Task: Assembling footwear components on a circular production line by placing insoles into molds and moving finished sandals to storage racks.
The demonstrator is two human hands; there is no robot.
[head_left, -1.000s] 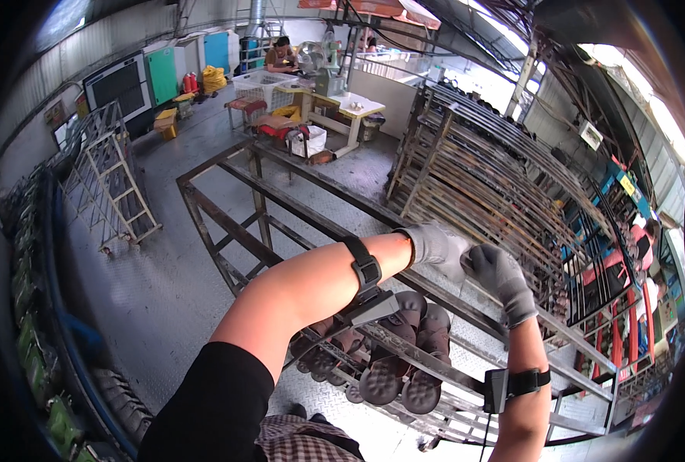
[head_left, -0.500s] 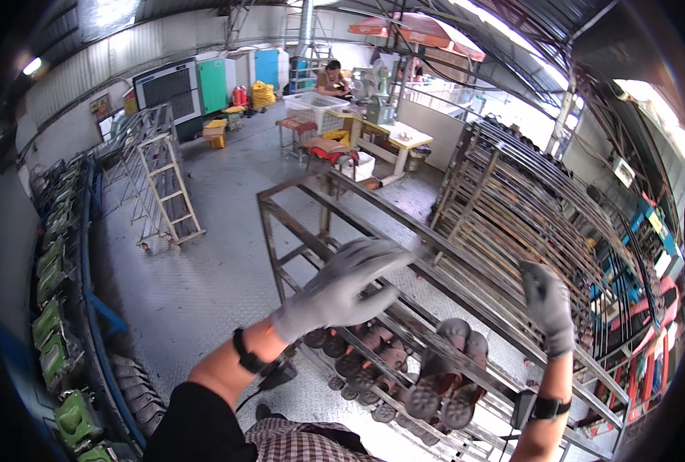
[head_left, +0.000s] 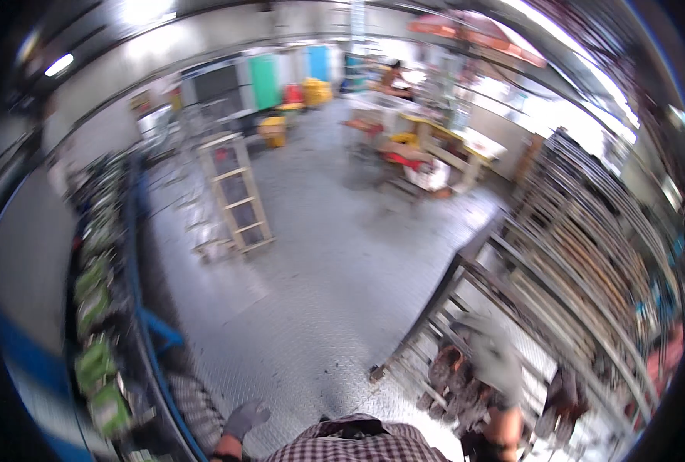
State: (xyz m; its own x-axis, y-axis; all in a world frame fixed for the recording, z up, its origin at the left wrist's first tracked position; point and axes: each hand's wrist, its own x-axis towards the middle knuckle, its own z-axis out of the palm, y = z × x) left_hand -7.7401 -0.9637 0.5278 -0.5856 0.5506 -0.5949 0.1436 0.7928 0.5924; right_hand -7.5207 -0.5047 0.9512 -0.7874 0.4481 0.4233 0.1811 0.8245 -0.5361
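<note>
My left hand (head_left: pixel 246 418), in a grey glove, hangs low near the lower edge beside the blue-railed line. Its fingers look apart, with nothing seen in them. My right hand (head_left: pixel 493 360), also gloved in grey, is smeared by motion. It reaches over the metal rack (head_left: pixel 477 266), close to dark brown boots (head_left: pixel 452 373) on its bars. Whether its fingers touch a boot or the rack is hidden by the blur. More dark footwear (head_left: pixel 564 400) sits on the rack to the right of that hand.
Green mould-like units (head_left: pixel 94 362) line the left side behind a blue rail (head_left: pixel 136 285). A pale ladder-like rack (head_left: pixel 238 192) stands ahead-left. Stacked metal racks (head_left: pixel 581 223) fill the right. A person (head_left: pixel 392 81) is at the far back near a yellow-edged table (head_left: pixel 477 146).
My view has swung left, so the rack lies farther right. My left hand has left the rack and dropped to the lower edge. My right hand has come lower, beside the boots.
</note>
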